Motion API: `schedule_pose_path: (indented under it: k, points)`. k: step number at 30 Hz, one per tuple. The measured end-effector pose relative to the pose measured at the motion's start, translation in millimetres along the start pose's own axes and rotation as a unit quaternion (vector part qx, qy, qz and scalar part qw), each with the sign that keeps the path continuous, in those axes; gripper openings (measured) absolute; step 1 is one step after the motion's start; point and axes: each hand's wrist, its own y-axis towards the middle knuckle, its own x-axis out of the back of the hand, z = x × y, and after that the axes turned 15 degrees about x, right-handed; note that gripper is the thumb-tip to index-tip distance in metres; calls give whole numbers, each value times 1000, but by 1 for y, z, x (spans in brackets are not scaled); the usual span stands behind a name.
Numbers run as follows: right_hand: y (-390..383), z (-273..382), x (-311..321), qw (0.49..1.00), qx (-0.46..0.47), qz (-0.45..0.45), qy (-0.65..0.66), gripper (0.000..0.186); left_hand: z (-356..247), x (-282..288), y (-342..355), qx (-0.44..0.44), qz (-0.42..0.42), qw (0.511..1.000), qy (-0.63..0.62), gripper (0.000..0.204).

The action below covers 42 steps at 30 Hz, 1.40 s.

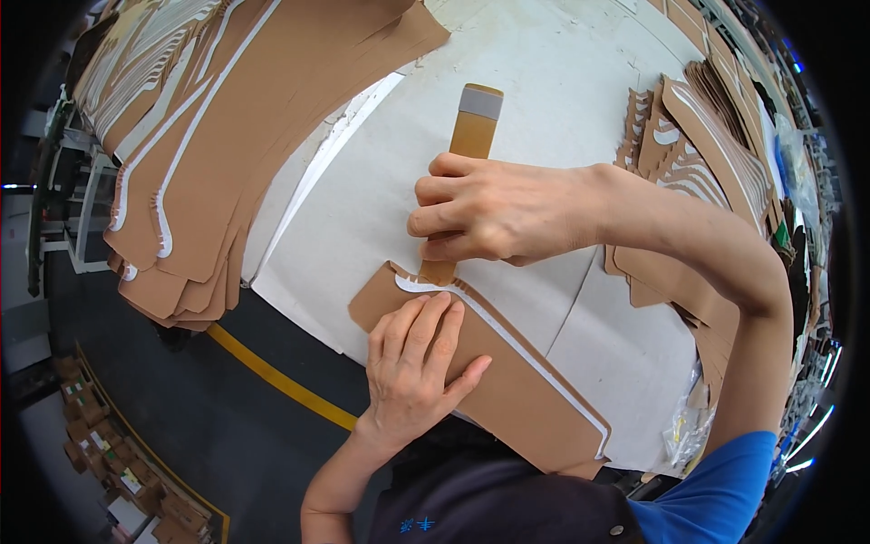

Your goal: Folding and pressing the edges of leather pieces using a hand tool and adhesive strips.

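Observation:
In front of me on the white worktop [535,118] lies a brown, leather-like sheet [507,403], cut to shape. A white strip [518,337] follows its far edge and curves round at the left end, where the edge has small notches. My left hand [410,367] presses flat on the sheet with fingers stretched and thumb apart, fingertips by the curved strip. My right hand [498,207] is closed around a flat, amber-brown bar-shaped tool [473,131] with a grey band near its far end. The tool's near end meets the notched edge; the exact contact is partly hidden.
A large stack of similar brown pieces [227,163] with white strips covers the left of the worktop and overhangs its edge. More stacked pieces [698,154] stand at the right, near clear plastic [686,426]. A yellow floor line [281,376] and cartons [127,471] show lower left.

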Motion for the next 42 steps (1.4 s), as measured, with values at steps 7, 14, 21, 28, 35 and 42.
schedule_pose_path:
  k: [7, 14, 21, 28, 35, 42]
  points:
    - [9, 8, 5, 999, -32, 4, -25, 18, -1, 2, -3, 22, -16, 999, 23, 60]
    - [-44, 72, 6, 933, -274, -221, 73, 35, 5, 14, 9, -4, 7, 996, 89, 52]
    - [-68, 167, -37, 873, -399, -255, 121, 35, 8, 7, 12, -87, -9, 993, 85, 45]
    - [-84, 234, -46, 848, -441, -287, 67, 37, 24, 8, 15, -188, 30, 980, 52, 39]
    - [-119, 337, -46, 741, -598, -301, -56, 37, -2, 25, 50, -170, 92, 981, -20, 44]
    - [-143, 411, -86, 606, -718, -308, -152, 37, 4, 35, 114, -111, 421, 900, -16, 25]
